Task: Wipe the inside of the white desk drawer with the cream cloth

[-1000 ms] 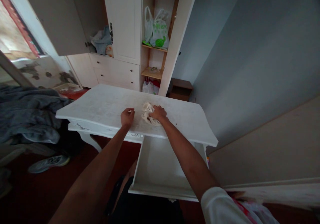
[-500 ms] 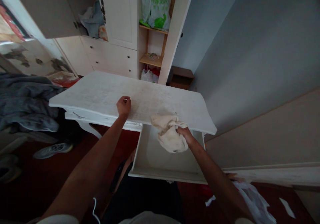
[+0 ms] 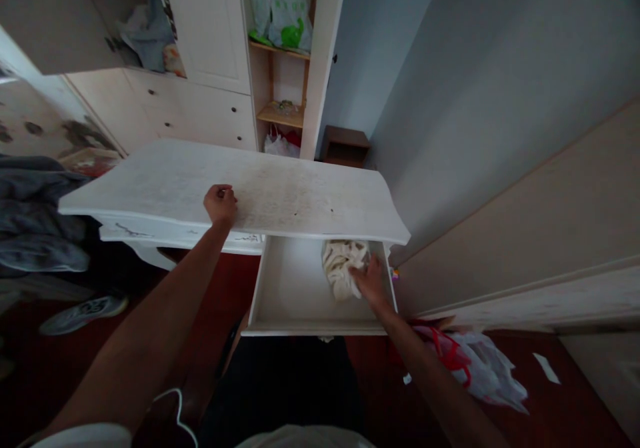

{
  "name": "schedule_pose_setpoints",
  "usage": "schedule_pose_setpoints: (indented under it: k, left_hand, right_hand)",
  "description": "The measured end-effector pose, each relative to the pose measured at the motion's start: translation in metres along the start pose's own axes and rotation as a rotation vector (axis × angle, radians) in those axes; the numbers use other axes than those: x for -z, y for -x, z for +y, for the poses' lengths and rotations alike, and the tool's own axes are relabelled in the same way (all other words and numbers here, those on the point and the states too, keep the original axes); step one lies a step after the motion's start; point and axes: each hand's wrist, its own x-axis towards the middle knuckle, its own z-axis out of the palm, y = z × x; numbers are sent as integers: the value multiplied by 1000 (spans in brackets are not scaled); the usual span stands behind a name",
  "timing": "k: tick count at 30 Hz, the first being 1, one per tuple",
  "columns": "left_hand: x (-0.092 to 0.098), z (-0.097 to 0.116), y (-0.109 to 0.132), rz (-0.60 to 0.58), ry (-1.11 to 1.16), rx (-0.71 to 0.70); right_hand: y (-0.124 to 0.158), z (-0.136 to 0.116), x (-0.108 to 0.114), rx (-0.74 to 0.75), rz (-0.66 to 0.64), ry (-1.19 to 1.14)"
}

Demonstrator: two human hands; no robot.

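Note:
My left hand (image 3: 221,204) rests on the white tabletop (image 3: 200,161) in a loose fist, with nothing visible in its curled fingers. Below the tabletop's front edge, a white drawer (image 3: 287,295) is pulled out toward my body. Inside it, at the right, my right hand (image 3: 369,280) grips a crumpled cream cloth (image 3: 341,261). The cloth lies bunched toward the back of the drawer, and part of it is hidden by my fingers. Grey smudges and a few dark specks mark the tabletop.
A white cabinet (image 3: 210,48) stands behind the desk, its shelves holding plastic bags (image 3: 290,11). The grey wall (image 3: 480,95) runs along the right. Bags (image 3: 485,368) lie on the red floor at right; a shoe (image 3: 85,315) and grey fabric (image 3: 40,215) are at left.
My right hand has carried the cloth from above the tabletop's front edge down into the drawer. My left hand stays on the tabletop. The view has shifted to the right.

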Motion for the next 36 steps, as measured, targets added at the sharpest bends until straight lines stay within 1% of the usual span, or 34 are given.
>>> schedule_pose_setpoints:
  k: [1, 2, 4, 6, 9, 11, 14, 17, 20, 22, 24, 26, 29, 36]
  left_hand:
    - [0, 1, 0, -9, 6, -2]
    - [0, 1, 0, -12, 12, -5]
    - [0, -1, -2, -6, 32, -8]
    - [1, -5, -4, 4, 60, -5]
    - [4, -9, -6, -14, 83, -12]
    - [6, -10, -4, -53, 76, -30]
    - [8, -10, 0, -94, 70, -52]
    - [10, -10, 2, -103, 96, -79]
    - [9, -11, 2, -110, 136, -87]
    - [9, -12, 1, -110, 150, -89]
    - [8, -13, 1, -107, 149, -94]
    - [8, -12, 2, -104, 149, -97]
    - [8, -11, 4, -105, 145, -107]
    - [7, -13, 2, -101, 120, -133]
  right_hand:
    - [4, 0, -3, 32, 34, 156]
    - [7, -1, -6, 50, 29, 241]
    - [10, -4, -14, 50, -23, 334]
    - [8, -8, -25, 15, -72, 426]
    - [-3, -13, -45, -32, -78, 582]
    - [-12, -17, -58, -49, -13, 648]
    - [-27, -23, -73, -29, 112, 654]
    - [-42, -32, -84, -19, 197, 618]
    - [-54, -42, -95, -67, 296, 597]
    - [-58, -47, -104, -87, 353, 586]
    - [-58, -50, -114, -76, 377, 571]
    - [-54, -53, -124, -46, 369, 561]
    - [-45, -60, -141, 0, 303, 563]
    - [-13, -93, -196, 107, 131, 585]
